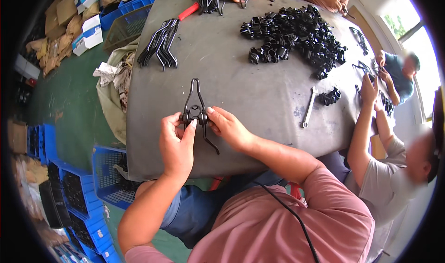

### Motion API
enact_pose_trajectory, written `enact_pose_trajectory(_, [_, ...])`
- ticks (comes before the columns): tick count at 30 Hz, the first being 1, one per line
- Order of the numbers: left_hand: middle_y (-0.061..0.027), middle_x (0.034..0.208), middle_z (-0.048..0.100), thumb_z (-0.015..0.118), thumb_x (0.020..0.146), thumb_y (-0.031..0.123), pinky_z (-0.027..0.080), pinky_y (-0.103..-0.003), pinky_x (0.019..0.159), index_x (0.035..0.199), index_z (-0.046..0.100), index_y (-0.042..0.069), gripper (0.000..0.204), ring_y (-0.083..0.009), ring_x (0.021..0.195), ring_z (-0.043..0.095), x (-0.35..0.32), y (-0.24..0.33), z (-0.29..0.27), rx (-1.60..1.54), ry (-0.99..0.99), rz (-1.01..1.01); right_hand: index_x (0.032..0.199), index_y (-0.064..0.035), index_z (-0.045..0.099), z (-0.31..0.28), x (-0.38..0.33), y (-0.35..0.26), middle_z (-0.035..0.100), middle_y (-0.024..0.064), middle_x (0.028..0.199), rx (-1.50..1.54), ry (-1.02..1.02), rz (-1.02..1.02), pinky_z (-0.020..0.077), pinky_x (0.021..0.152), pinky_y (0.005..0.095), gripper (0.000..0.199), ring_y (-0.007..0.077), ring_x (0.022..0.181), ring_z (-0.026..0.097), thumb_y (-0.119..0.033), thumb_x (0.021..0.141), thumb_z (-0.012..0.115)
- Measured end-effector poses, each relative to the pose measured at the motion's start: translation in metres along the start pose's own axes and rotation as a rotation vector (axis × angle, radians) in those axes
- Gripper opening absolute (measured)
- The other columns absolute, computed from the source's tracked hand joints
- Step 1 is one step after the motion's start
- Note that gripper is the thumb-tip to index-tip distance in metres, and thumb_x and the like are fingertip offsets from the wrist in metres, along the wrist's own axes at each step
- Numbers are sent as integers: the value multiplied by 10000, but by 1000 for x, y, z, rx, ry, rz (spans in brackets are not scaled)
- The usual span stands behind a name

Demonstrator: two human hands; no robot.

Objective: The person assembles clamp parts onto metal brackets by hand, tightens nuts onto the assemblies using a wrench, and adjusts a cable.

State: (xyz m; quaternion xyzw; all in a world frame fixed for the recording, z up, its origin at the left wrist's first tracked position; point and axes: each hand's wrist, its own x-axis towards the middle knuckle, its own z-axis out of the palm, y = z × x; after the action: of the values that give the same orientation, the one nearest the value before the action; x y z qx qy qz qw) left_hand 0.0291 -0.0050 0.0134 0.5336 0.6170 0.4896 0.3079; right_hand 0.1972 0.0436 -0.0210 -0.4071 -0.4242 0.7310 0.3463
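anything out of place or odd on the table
Nothing looks plainly spilled or broken. The one mild oddity is a small cluster of black clamps lying apart from the large pile of black clamps, beside a wrench; it looks stray, though it may have been set aside deliberately.

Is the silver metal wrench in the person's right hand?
No, the silver metal wrench lies on the grey tabletop, while the right hand holds the black bent-wire metal part.
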Motion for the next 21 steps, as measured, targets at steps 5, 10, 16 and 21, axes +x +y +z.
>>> enact_pose_trajectory(5, [-69, 1013, 660, 729, 959, 145, 496, -229, 641, 1201, 550, -6, 337, -81, 783, 582, 7, -6, 2, -282, -55, -206, 924, -62, 597, -37, -18, -32, 605, 70, 813, -809, 76, -288, 479, 680, 346, 372, 206, 701, 584, -395, 1071, 516])
enact_pose_trajectory(10, [-63, 995, 632, 700, 970, 140, 476, -241, 637, 1214, 530, 1, 328, -82, 735, 540, 16, -27, -12, -299, -11, -241, 993, -80, 624, -145, -73, -35, 661, 98, 969, -1534, 782, -464, 509, 801, 453, 261, 331, 854, 666, -307, 907, 718])
enact_pose_trajectory(16, [-100, 1163, 601, 644, 961, 63, 485, -311, 938, 1431, 410, -18, 531, -151, 997, 580, 6, -37, -20, -360, -161, -325, 1230, -25, 550, -234, -129, -30, 627, 219, 1080, -1527, 950, -107, 516, 856, 493, 391, 403, 957, 659, -245, 926, 661])
enact_pose_trajectory(21, [-158, 1249, 600, 680, 944, 102, 484, -330, 990, 1502, 348, -4, 657, -184, 1067, 598, 7, -41, -29, -287, -123, -382, 1381, -41, 499, -222, -132, -45, 680, 271, 1050, -1424, 786, -72, 525, 899, 492, 598, 436, 1018, 666, -122, 805, 635])
